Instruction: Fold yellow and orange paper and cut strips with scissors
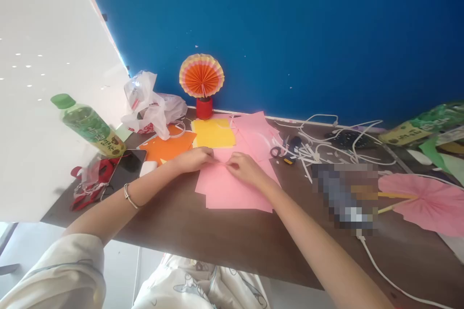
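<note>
Both hands meet over a pile of pink paper sheets (235,193) in the middle of the table. My left hand (196,159) has its fingers closed in a pinch on a piece of pink paper (220,161). On that paper's other side my right hand (245,169) pinches too, thumb and fingertips together. The held piece looks narrow and folded, but its exact shape blends into the pink below. Just behind the hands lie yellow sheets (213,133), with orange sheets (168,147) to their left.
A paper fan (202,76) stands in a red holder (204,108) by the blue wall. Left are a plastic bag (152,104), a green-capped bottle (89,125) and a phone (130,169). Right are scissors (281,151), paper scraps, white cables (357,137) and a pink fan (431,203).
</note>
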### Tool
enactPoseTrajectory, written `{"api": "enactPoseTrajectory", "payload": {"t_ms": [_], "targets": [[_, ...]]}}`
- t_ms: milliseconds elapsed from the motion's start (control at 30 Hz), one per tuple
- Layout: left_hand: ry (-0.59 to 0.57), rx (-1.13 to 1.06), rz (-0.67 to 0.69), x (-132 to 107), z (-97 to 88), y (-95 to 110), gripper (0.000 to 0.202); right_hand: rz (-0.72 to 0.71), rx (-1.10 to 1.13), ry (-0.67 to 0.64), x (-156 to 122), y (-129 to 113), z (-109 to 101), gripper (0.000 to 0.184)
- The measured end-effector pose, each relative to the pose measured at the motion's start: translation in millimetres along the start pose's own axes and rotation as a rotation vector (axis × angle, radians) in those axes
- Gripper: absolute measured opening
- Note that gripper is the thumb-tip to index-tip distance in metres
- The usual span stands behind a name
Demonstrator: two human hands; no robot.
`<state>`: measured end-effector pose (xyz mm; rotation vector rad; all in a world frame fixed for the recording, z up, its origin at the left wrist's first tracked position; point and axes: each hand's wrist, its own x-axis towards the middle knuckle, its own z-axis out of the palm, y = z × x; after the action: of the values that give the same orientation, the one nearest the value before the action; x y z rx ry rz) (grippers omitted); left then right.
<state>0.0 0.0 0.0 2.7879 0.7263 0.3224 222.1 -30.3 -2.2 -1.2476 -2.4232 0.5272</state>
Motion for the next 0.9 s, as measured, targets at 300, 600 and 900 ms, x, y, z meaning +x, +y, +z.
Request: {"api": "enactPoseTrajectory", "payload": {"t_ms": [300,600,900], "targets": [[0.052,0.043,0.015,-20.5,3.5,-1.0,0.032,-0.212,-0.360,0.070,-14.0,-1.2,9.3,0.029],[0.048,0.242,0.063,-30.5,8.7,2.5,0.031,-0.223,-0.330,-0.005,-23.4,2.7,-0.4,0.028],[0.144,0.133,0.002,-27.5,10.1,4.6,0.029,-0.148,-0.388,-0.035,-41.5,12.0,-13.4,0.022]]}}
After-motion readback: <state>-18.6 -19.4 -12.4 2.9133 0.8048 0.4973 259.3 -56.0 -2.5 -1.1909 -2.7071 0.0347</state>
